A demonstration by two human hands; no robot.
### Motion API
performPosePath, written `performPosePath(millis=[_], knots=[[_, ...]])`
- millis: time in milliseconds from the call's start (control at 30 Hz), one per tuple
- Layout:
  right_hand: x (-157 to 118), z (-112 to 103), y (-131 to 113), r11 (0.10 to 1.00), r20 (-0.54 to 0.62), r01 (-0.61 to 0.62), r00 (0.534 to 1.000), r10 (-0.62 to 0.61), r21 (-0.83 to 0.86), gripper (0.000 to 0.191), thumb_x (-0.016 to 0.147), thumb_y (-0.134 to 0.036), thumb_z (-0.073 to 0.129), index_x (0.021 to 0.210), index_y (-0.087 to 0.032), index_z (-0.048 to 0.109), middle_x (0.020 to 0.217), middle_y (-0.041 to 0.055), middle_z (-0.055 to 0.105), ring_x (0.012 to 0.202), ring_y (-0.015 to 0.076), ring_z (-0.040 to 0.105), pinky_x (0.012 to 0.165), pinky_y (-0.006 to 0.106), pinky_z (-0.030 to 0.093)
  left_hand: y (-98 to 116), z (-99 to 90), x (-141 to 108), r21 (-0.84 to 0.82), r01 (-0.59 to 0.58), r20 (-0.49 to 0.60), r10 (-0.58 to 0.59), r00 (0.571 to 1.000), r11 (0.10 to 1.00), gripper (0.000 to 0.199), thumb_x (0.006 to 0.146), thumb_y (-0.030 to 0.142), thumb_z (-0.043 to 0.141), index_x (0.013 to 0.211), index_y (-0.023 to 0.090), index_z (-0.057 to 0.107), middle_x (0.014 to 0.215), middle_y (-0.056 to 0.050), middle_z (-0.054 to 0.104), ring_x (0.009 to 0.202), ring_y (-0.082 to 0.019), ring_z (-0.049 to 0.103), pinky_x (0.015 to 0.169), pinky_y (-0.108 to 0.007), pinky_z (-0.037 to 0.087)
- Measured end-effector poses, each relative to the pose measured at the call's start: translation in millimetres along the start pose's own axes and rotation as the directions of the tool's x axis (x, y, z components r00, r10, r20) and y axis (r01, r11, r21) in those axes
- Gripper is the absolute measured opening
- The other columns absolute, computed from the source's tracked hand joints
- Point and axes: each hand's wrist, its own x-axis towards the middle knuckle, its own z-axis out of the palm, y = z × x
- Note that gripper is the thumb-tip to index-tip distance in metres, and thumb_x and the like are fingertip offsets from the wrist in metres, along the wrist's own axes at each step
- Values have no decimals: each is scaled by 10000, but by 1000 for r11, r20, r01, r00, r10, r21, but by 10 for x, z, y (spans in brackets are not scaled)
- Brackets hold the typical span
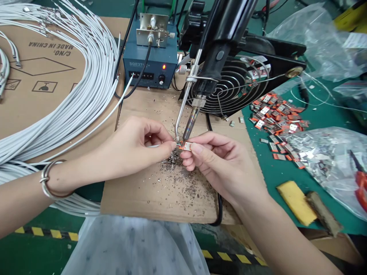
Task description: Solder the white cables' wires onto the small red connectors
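My left hand (pixel 143 143) pinches the end of a white cable (pixel 153 145) between thumb and fingers. Between the thumb and fingertips of my right hand (pixel 218 158) is a small USB connector (pixel 187 146), metal with an orange insert. The cable end and the connector meet under the tip of a mounted soldering iron (pixel 191 120). Beside the iron, a thin bent metal solder feed tube (pixel 182 110) points at the same spot. Whether the tip touches the joint I cannot tell. Solder crumbs (pixel 190 189) lie on the cardboard (pixel 129 202) below.
A blue solder feeder box (pixel 150 63) with a lit red lamp stands behind my left hand. A black fan (pixel 229 86) sits behind the iron. Many white cables (pixel 94 76) lie left. At right are piled connectors (pixel 275 114), a plastic bag (pixel 329 160), a yellow sponge (pixel 296 202) and red-handled pliers (pixel 361 189).
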Motion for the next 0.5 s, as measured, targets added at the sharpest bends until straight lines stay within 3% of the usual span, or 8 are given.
performPosePath(millis=[267, 500], knots=[[-2, -10, -3, 1000, 27, 29, 999, -29, 8, 41, 758, -209, 704, 786, -187, 683, 692, 17, 696, 578, 94, 645, 536, 141, 551, -15, 15, 6, -23, -18, 5, 18, 1000, 1000, 113, 748, 193, 563, 696, 169, 661, 636, 43, 646, 556, -55, 526, 478, -141, 386], [2, 5, 15, 1000, -19, 3, 1000, -3, -11, 66, 739, -213, 720, 773, -180, 675, 675, 16, 688, 590, 101, 645, 534, 150, 554, -6, 17, -19, 24, 13, -1, -13, 1000, 1000, 121, 749, 204, 563, 698, 163, 665, 618, 39, 642, 534, -58, 504, 463, -151, 368]])
